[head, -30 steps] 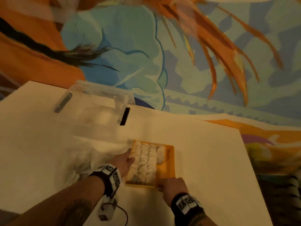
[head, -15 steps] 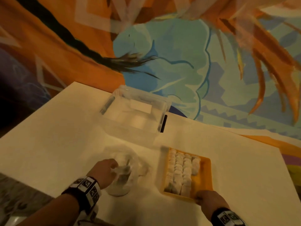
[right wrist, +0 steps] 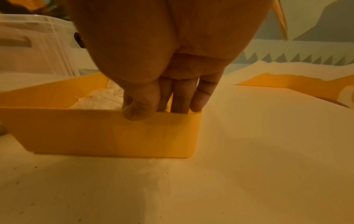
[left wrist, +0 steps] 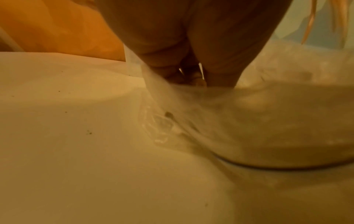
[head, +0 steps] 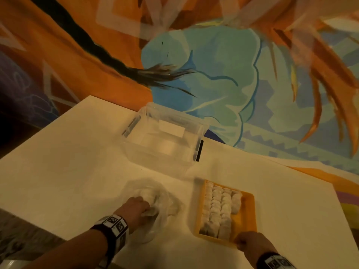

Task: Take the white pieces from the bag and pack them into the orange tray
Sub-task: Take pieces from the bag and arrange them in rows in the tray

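Observation:
The orange tray (head: 249,214) lies on the white table at the lower right, with several rows of white pieces (head: 220,206) packed in its left part. My right hand (head: 250,242) pinches the tray's near wall (right wrist: 114,133), thumb outside and fingers (right wrist: 180,97) inside. To the tray's left sits the clear plastic bag (head: 161,206), crumpled, with pale contents. My left hand (head: 136,208) is curled into the bag's mouth and grips the plastic (left wrist: 191,109). What its fingertips hold inside is hidden.
A clear plastic box (head: 165,138) with dark latches stands open behind the bag and tray. The table's (head: 68,171) far edge meets a painted wall. Its near left corner drops off beside my left forearm.
My left hand left the tray, moved left and took hold of the bag. My right hand stays on the tray's near wall. The head view has swung left.

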Available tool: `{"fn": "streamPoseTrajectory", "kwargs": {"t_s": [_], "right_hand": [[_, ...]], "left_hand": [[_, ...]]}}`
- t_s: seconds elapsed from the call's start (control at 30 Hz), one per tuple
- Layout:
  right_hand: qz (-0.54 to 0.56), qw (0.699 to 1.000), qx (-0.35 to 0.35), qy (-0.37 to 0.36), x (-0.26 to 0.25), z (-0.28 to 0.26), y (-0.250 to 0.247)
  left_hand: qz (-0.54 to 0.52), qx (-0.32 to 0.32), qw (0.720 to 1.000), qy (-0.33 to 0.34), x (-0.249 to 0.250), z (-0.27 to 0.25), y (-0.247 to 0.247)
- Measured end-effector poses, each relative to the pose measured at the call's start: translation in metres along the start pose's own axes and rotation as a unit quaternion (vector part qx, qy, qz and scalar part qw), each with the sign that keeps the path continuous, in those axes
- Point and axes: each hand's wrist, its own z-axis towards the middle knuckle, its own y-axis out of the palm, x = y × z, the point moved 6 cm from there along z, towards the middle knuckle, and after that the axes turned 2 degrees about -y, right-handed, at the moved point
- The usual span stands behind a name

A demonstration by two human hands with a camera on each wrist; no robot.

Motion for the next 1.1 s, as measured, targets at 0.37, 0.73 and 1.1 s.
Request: {"fn": "streamPoseTrajectory", "kwargs": {"t_s": [0.37,0.73,1.1], "right_hand": [[0.002,1.000,0.010,0.002,0.002,0.003,0.001],[-0.014,1.000,-0.001,0.000,0.000,0.002,-0.001],[-0.010,1.000,-0.004,-0.004,0.002,0.001,-0.001]], "left_hand": [[0.015,0.123,0.991,0.041,0.029,0.010,-0.024],[0.116,0.004,0.993,0.008,0.066,0.036,0.027],[0.107,0.015,0.993,0.039,0.030,0.046,0.012]]}}
